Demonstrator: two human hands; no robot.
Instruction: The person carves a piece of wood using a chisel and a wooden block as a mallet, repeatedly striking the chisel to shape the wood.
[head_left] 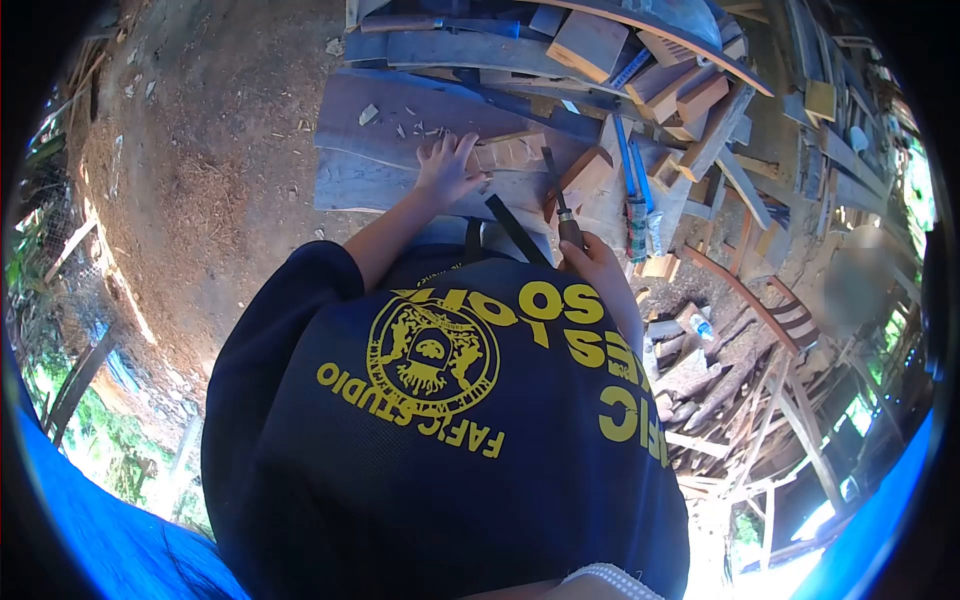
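Observation:
My right hand is wrapped round the wooden handle of a chisel. The chisel's metal blade points away from me, its tip near the right end of a pale strip of wood with cut marks along it. My left hand has its fingers spread at the left end of that strip, over the wide plank bench. Wood chips lie on the planks beyond my left fingers. A dark flat bar slants between my body and the bench, left of the chisel handle.
A blue bar clamp lies right of the chisel, beside an angled wood block. Stacked wood offcuts fill the far right. A handsaw lies at the far edge. A curved wooden piece stands right, above scattered scrap. Bare dirt floor stretches left.

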